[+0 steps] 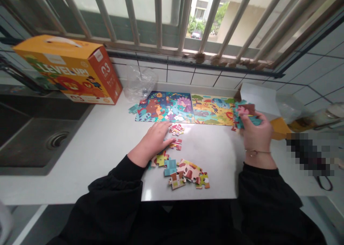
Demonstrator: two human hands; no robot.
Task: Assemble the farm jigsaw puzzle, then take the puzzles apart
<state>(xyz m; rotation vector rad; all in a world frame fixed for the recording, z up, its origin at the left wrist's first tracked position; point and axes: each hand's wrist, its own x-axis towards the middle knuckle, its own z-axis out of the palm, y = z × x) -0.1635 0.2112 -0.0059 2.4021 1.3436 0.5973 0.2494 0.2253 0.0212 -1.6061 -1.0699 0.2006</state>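
Note:
My left hand (156, 139) lies with fingers stretched out, its fingertips beside a red barn puzzle piece (176, 129) and its thumb at a striped puzzle piece (177, 144). Below it are several loose pieces, among them a blue puzzle piece (170, 166), a pink and cream cow piece (189, 169) and a green puzzle piece (203, 180). At the right, my right hand (257, 128) is closed on a brown and pink puzzle piece (249, 109), over a heap of loose puzzle pieces (238, 121). Its fingers partly hide the heap.
Behind my hands lie a dark blue animal puzzle (166, 107) and a yellow savanna puzzle (212, 110), side by side. An orange box (72, 72) stands left, beside clear plastic wrap (141, 81) and a sink (29, 141). A white open box (258, 96) sits back right. Window bars rise behind.

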